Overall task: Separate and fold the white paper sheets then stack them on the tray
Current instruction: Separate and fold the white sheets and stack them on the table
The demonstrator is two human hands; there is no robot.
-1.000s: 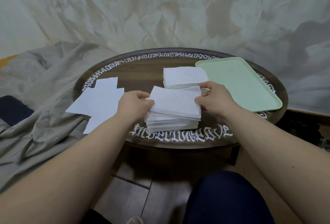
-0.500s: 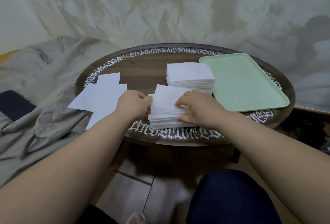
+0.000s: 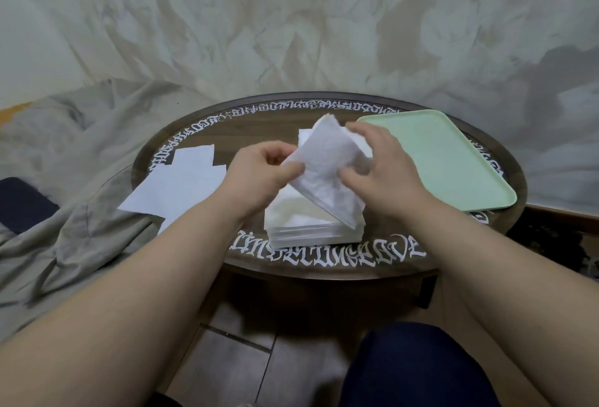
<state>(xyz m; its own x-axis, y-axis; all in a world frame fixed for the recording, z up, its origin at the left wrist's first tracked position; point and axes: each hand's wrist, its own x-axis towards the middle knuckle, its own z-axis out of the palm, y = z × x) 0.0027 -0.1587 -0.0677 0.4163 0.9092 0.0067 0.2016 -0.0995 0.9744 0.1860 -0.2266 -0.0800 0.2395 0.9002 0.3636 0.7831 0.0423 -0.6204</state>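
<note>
We pinch a thin white sheet (image 3: 327, 166) between our left hand (image 3: 264, 173) and right hand (image 3: 385, 170), raised tilted above the paper stack (image 3: 308, 221) near the surface's (image 3: 259, 124) front edge, green tray (image 3: 447, 153) bare at right.

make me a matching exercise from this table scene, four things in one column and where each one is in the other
Things:
1. tray
2. lifted sheet
3. near stack
4. loose sheets

Places:
A. held up between the left hand and the right hand
B. lying flat on the table's left side, overhanging its edge
C. on the table's right side, nothing on it
D. at the table's near edge, under the hands

Pairs: 1-C, 2-A, 3-D, 4-B
</note>
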